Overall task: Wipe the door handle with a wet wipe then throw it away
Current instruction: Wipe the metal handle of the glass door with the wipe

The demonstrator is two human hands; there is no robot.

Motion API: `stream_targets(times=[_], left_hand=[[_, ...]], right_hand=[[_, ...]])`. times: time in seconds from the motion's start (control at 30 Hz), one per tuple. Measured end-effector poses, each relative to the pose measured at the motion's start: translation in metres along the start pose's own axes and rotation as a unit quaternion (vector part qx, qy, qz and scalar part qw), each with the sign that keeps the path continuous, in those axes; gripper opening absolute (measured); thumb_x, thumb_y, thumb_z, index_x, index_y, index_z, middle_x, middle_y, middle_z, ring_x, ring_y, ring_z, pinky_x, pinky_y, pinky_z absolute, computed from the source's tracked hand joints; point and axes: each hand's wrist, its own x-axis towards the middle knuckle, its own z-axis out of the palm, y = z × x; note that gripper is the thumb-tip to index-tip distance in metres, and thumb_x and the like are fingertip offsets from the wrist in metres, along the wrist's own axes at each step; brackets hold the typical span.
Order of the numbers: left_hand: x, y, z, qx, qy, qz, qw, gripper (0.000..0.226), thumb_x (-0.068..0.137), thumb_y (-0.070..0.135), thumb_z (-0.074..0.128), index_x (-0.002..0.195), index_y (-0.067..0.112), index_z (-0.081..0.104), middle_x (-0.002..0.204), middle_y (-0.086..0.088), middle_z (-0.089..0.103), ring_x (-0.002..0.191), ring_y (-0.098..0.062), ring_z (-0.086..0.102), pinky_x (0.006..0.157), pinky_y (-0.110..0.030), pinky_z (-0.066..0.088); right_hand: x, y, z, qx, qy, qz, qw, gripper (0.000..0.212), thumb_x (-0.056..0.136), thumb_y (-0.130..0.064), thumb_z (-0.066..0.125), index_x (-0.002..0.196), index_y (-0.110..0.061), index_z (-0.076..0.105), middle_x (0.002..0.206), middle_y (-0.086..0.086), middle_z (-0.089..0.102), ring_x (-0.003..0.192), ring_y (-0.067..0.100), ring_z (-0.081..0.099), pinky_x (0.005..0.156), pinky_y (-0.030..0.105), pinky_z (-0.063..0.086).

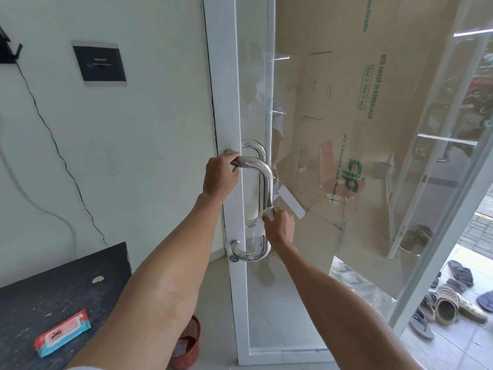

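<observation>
Right hand (278, 225) clenched around wipe (269, 212) on handle (266, 182); left hand (220, 173) gripping handle top; paper in red basket (190, 343).

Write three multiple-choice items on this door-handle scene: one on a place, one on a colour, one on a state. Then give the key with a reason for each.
1. Where does the wet wipe pack lie?
A. on the dark table
B. in the basket
C. on the floor outside

2. What colour is the basket under the left arm?
A. white
B. red
C. blue

3. What is the right hand doing?
A. hanging free
B. holding a white wipe against the handle
C. pressing the glass

Key: 1 A, the pack rests on the table. 2 B, its weave is red. 3 B, the wipe meets the door handle, while the left hand grips its top.
</observation>
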Motion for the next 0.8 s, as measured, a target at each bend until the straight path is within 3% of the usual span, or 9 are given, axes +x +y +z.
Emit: stream_targets(times=[0.3, 0.5, 0.67, 0.8], left_hand=[[0.003, -0.005, 0.004, -0.009, 0.005, 0.004, 1.0, 0.028, 0.075, -0.004, 0.07, 0.101, 0.005, 0.073, 0.099, -0.004, 0.074, 0.086, -0.019, 0.07, 0.086, -0.025, 0.054], [0.004, -0.007, 0.008, -0.024, 0.013, -0.002, 1.0, 0.028, 0.074, -0.004, 0.069, 0.1, 0.005, 0.073, 0.098, -0.003, 0.074, 0.086, -0.017, 0.07, 0.086, -0.022, 0.052], [0.007, -0.01, 0.008, -0.032, 0.008, -0.002, 0.999, 0.031, 0.073, -0.004, 0.068, 0.102, 0.005, 0.073, 0.1, -0.002, 0.075, 0.088, -0.016, 0.07, 0.087, -0.018, 0.05], [0.009, -0.013, 0.012, -0.029, 0.018, -0.008, 0.999, 0.031, 0.072, -0.003, 0.069, 0.101, 0.006, 0.073, 0.101, -0.002, 0.075, 0.088, -0.016, 0.071, 0.086, -0.017, 0.05]], right_hand=[[0.038, -0.053, -0.028, 0.057, 0.091, -0.074, 0.991, 0.019, 0.082, -0.027, 0.059, 0.08, -0.008, 0.062, 0.068, 0.016, 0.065, 0.056, 0.027, 0.04, 0.055, 0.029, 0.028], [0.032, -0.03, -0.012, 0.066, 0.059, -0.048, 0.995, 0.018, 0.08, -0.026, 0.064, 0.079, -0.008, 0.059, 0.069, 0.014, 0.061, 0.061, 0.026, 0.043, 0.057, 0.029, 0.031], [0.016, 0.006, 0.009, 0.029, 0.005, -0.008, 1.0, 0.015, 0.08, -0.02, 0.067, 0.087, -0.007, 0.065, 0.082, 0.015, 0.07, 0.066, 0.026, 0.052, 0.058, 0.026, 0.033], [0.022, 0.003, 0.009, 0.042, 0.002, -0.012, 0.999, 0.013, 0.08, -0.021, 0.065, 0.082, -0.008, 0.065, 0.077, 0.014, 0.07, 0.065, 0.028, 0.054, 0.057, 0.029, 0.037]])
